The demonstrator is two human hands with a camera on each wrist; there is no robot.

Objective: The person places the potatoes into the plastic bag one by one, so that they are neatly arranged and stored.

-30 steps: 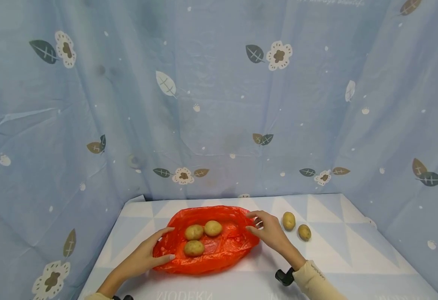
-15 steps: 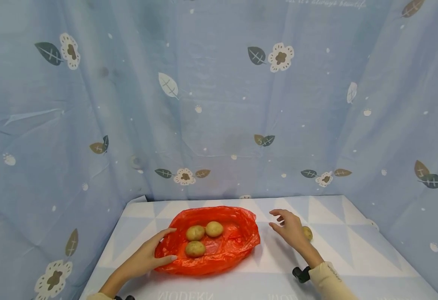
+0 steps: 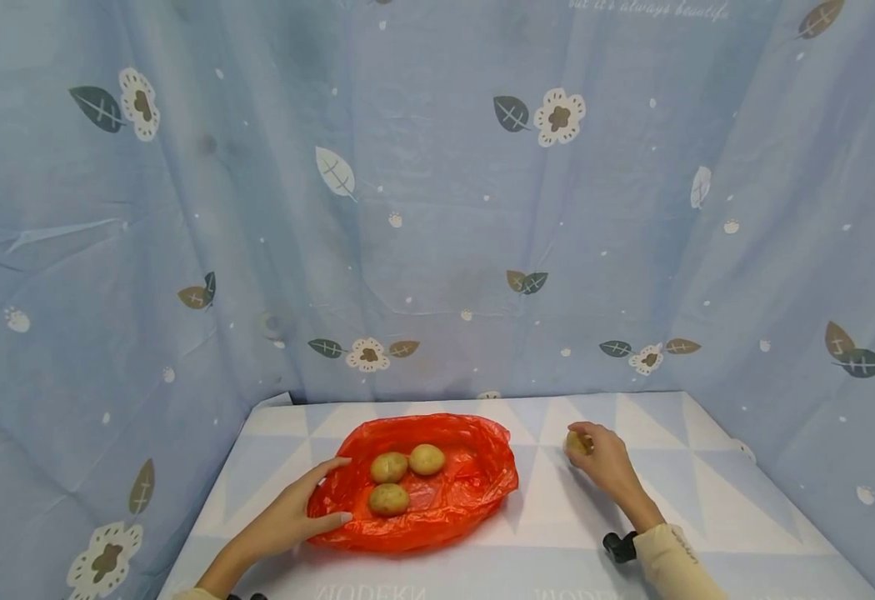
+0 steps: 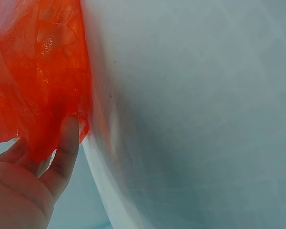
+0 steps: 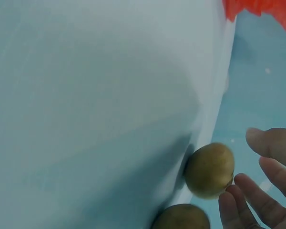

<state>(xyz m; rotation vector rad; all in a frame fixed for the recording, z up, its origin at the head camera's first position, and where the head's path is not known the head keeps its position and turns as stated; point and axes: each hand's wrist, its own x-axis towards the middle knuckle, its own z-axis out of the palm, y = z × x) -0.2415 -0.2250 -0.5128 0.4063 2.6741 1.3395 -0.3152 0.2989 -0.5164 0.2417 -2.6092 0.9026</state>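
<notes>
From the head, the left hand [image 3: 287, 512] rests, grip spread, at the left end of the red bag [image 3: 437, 529] on the table [image 3: 527, 542]; three potatoes [image 3: 388, 500] lie inside. The right hand [image 3: 612, 465] is at a loose potato [image 3: 576, 444]. At the left wrist, fingers touch the bag. At the right, the grip stands apart beside that potato, contact hard to tell; a second potato [image 5: 182, 218] lies near.

The person wears a cream right sleeve [image 3: 676, 565] with tiny dark lettering [image 3: 684, 543] near the cuff, a cream left sleeve [image 3: 196, 594], and a rounded black right wrist camera [image 3: 620, 547].
</notes>
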